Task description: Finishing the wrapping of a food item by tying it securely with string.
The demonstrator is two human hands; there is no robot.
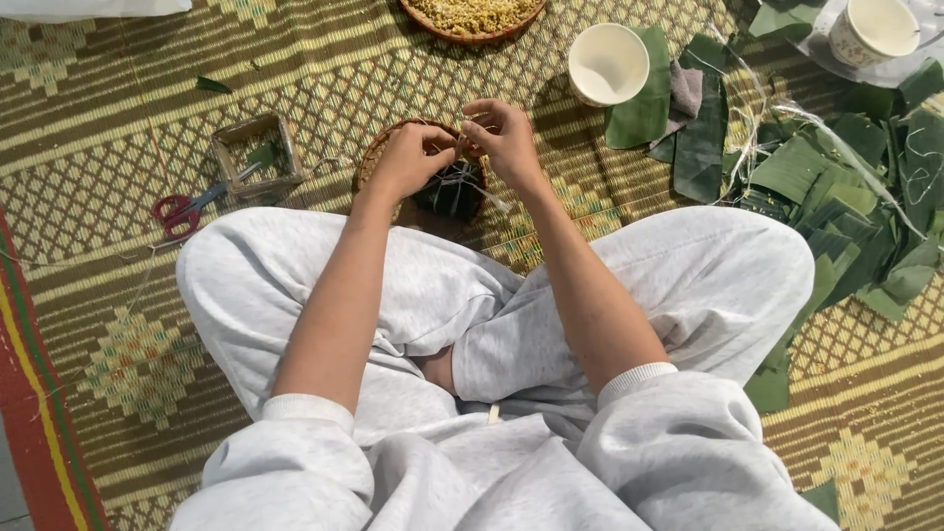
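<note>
1. Two bare forearms run out from grey sweatshirt sleeves over crossed legs in grey trousers point(688, 285); the person sits on a woven floor mat point(118, 108) with a green and yellow diamond pattern.
2. Just past the knees, a leaf-wrapped parcel point(450, 192), dark green and squarish, sits in a small round woven basket point(374, 157). It lies directly below both hands, about level between them, neither hand clearly nearer.
3. Left hand point(408, 157): grip closed, fingertips pinched on pale tying string point(482, 192) above the parcel's left side.
4. Right hand point(501, 133): grip also closed, fingers curled on the same string, touching the left hand over the parcel's far edge. A loose end trails right and near.
5. To the left lie red-handled scissors point(182, 208) and, beside them, a square open frame mould point(258, 155).
6. To the right, a heap of cut green banana leaves point(836, 197) with loose strands of string.
7. Farther off, a white paper cup point(608, 63) rests on a leaf, a second cup point(873, 28) stands far right, and a round tray of yellow beans point(472, 15) is at the far edge.
</note>
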